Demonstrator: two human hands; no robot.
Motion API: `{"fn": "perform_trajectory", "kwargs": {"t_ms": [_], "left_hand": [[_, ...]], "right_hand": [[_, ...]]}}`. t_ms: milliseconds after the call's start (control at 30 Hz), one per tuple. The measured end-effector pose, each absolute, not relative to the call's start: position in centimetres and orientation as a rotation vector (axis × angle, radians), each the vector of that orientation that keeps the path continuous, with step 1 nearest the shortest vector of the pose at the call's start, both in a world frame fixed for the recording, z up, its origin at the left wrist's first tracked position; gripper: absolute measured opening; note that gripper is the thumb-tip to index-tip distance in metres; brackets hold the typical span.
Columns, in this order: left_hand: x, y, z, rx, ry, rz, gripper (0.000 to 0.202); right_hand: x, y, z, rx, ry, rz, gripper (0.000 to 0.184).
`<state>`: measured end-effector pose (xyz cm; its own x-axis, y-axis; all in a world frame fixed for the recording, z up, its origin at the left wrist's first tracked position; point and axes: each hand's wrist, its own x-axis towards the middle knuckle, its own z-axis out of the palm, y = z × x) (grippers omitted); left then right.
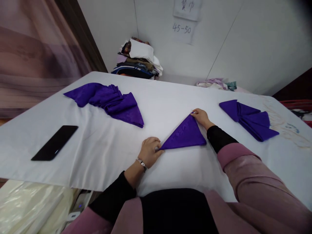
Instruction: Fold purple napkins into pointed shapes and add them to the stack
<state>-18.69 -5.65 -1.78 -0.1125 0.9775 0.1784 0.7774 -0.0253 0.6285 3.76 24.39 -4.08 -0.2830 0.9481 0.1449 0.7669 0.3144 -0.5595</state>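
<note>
A purple napkin, folded into a triangle, lies in front of me on the white cloth. My left hand, with a silver bracelet at its wrist, pinches the napkin's left corner. At the far upper corner, the fingers of my right hand are closed on the fabric. To the left lies a loose heap of purple napkins, partly crumpled. On the right rests another folded purple napkin, fanned into several layered points.
A black phone lies on the table at the left. Piled clothes stand behind the table against the wall, and more cloth is farther right. A curtain hangs at the left. Clear plastic packaging sits below the near left edge.
</note>
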Motion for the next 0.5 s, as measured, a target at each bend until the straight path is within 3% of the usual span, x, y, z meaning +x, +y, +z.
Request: {"fn": "perform_trajectory", "kwargs": {"t_ms": [233, 500], "left_hand": [[-19.02, -6.07, -2.18, 1.958, 1.867, 0.853, 0.009], [-18.46, -6.41, -1.48, 2.029, 1.924, 0.669, 0.023]], "right_hand": [[3.59, 24.24, -4.05, -1.516, -2.131, 0.537, 0.025], [3.44, 24.13, -3.93, -1.518, -2.14, 0.544, 0.025]]}}
